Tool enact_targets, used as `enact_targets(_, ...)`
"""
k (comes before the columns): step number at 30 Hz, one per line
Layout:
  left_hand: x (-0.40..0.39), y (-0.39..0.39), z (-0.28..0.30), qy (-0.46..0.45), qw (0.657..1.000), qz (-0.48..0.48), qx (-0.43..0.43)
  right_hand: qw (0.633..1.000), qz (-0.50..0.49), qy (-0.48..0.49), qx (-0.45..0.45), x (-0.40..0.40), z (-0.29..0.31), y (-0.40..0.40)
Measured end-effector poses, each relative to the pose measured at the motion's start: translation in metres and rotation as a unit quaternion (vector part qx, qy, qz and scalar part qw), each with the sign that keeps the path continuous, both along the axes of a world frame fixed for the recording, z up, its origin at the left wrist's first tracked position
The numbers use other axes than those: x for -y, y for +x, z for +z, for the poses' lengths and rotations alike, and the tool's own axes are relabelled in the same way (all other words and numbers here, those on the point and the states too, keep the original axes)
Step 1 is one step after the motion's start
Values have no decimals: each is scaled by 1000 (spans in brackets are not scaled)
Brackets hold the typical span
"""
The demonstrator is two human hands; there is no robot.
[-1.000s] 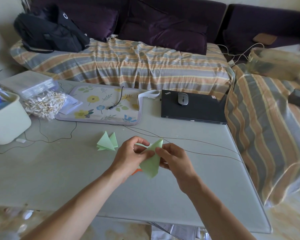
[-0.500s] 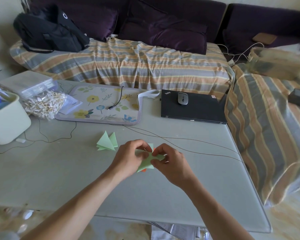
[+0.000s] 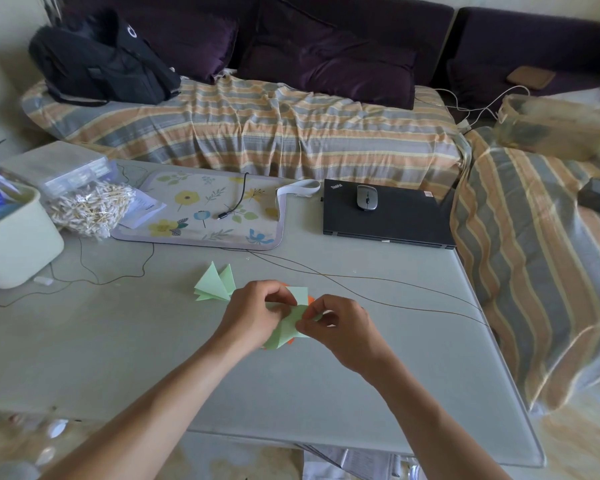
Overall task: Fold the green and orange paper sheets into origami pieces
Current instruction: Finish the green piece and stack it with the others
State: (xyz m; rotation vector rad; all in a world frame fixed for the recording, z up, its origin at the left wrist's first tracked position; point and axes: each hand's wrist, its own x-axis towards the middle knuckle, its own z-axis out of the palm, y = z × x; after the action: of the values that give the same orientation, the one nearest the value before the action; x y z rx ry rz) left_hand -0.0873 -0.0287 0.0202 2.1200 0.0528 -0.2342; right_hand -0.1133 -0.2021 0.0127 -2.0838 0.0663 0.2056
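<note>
A light green paper sheet is partly folded, held just above the grey table near its middle. My left hand grips its left side with curled fingers. My right hand pinches its right edge between thumb and fingers. Orange paper peeks out from under the green sheet and my hands, mostly hidden. A finished green origami piece with two pointed flaps lies on the table just left of my left hand.
A floral mat with a cable lies at the back, a black laptop with a mouse to its right. A white tub and a bag of cotton swabs sit far left. Thin wires cross the table.
The green sheet went from hanging as a long pointed shape to being folded down smaller between my hands, which came closer together and lower toward the table.
</note>
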Motion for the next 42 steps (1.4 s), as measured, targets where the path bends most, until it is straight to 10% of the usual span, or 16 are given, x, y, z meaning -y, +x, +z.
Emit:
enact_targets(21, 6, 2, -8, -8, 996, -80, 28, 995, -62, -46, 67, 0, -5, 0)
enact_targets(30, 3, 1, -1, -110, 994, -1, 6, 965, -101, 227, -83, 3, 4, 1)
enact_targets(42, 5, 2, -4, -132, 990, -44, 36, 948, -120, 285, -78, 4, 6, 2)
